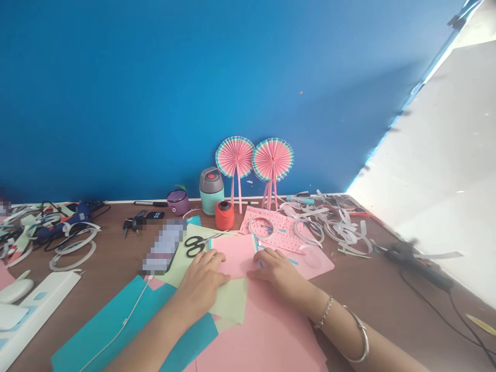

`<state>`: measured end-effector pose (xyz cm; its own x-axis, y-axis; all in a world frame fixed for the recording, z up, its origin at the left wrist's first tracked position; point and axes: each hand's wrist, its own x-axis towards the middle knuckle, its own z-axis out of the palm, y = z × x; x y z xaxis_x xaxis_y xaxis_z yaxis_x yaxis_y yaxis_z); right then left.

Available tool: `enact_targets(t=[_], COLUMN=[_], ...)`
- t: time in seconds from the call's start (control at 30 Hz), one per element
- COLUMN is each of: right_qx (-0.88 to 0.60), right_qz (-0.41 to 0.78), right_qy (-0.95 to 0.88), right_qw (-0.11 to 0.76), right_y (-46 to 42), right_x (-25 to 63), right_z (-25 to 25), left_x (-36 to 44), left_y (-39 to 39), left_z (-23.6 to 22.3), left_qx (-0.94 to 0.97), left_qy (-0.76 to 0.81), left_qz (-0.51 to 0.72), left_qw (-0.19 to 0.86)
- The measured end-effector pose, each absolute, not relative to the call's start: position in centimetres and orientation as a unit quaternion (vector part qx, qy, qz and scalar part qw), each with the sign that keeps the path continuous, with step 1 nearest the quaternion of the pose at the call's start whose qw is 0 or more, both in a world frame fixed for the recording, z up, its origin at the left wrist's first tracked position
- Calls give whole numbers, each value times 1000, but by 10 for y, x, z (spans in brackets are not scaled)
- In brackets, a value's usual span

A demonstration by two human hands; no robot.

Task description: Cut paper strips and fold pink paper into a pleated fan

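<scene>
A small pink sheet of paper (234, 253) with blue and pale strips along its side edges lies in front of me. My left hand (203, 281) grips its lower left corner, fingers curled on top and thumb at the near edge. At the lower right corner, my right hand (277, 271) holds it the same way. Under the sheet are a pale green sheet (232, 302) and a large pink sheet (267, 330). Black-handled scissors (196, 245) rest just beyond my left hand, partly covered by the small sheet.
Two pink folding paper fans (273, 159) lean at the blue wall. Near them stand a teal flask (212, 199), a red round container (225, 216) and a purple cup (177, 201). A phone (165, 248) with a cable lies left. Paper strips (346, 230) and a glue gun (420, 266) lie right.
</scene>
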<state>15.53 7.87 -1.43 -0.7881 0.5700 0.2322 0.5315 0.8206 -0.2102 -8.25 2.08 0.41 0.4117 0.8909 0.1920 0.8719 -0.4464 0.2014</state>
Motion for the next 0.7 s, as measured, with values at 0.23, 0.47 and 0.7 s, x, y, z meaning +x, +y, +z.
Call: enact_targets(t=[0.23, 0.47, 0.7], right_qx=[-316, -272, -253], right_qz=[82, 166, 324], right_qy=[-932, -903, -807], right_qw=[160, 290, 423], right_y=[80, 85, 73], right_x=[164, 165, 157], right_z=[-10, -10, -1], left_x=[-97, -99, -74], left_y=[24, 29, 15], left_z=[2, -2, 9], left_qx=[811, 675, 599], left_qy=[561, 565, 591], left_qz=[157, 469, 462], left_qw=[54, 69, 280])
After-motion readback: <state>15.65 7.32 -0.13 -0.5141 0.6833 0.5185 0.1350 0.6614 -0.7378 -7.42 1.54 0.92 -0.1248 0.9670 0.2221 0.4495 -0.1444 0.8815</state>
